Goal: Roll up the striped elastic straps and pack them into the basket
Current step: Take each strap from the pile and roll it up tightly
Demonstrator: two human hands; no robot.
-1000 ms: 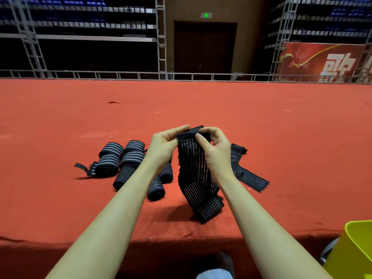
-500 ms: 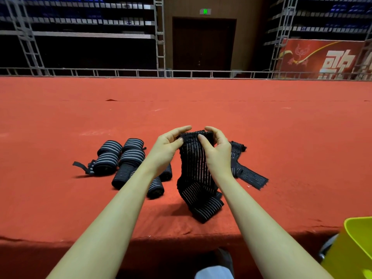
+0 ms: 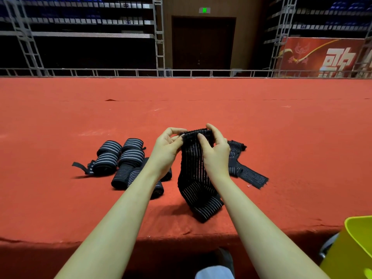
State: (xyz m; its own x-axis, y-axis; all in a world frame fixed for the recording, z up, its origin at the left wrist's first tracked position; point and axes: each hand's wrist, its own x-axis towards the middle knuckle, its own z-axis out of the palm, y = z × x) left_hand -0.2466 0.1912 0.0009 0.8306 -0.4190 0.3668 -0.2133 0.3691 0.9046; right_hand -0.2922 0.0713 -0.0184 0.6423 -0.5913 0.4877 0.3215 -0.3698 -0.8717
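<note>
Both hands, left hand and right hand, have fingers clamped on one striped strap's top edge. Left of the fingers lie about six rolled straps; right, one loose strap and one yellow basket.

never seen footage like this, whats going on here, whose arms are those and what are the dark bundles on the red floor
There is no machine here: a person wears a camera on the head, so you look forward and down along their own two bare arms. The left hand and right hand both pinch the top end of a dark striped strap, which hangs down onto the red carpet. To the left lie several rolled straps, already wound into bundles. To the right lies a loose strap, not yet rolled. The yellow-green basket at the lower right corner sits below the carpet's edge.
</note>
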